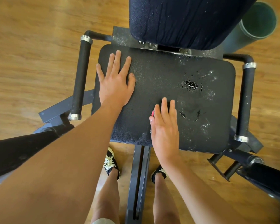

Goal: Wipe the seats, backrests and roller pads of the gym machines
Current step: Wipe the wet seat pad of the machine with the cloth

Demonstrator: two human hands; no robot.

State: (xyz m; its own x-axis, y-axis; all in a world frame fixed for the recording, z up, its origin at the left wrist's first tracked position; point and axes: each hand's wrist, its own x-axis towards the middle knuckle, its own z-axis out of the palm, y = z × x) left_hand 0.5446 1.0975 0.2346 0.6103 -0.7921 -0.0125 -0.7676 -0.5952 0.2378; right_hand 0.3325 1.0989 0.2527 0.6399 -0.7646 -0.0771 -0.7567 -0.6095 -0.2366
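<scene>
The machine's black padded seat [168,75] fills the middle of the view, with water droplets and small puddles on its right half. Behind it rises the dark backrest [184,18], also speckled with drops. My left hand [116,81] lies flat on the seat's left side, fingers straight and spread. My right hand [164,123] presses flat near the seat's front edge. A small pink thing [152,113] peeks out beside its index finger; most of it is hidden under the palm, so I cannot tell what it is.
Black grip handles flank the seat, one on the left [81,76] and one on the right [247,101]. Padded arms sit low at the left [14,156] and right [268,177]. A green tube [257,20] stands behind on the wooden floor. The frame beam [139,175] runs between my feet.
</scene>
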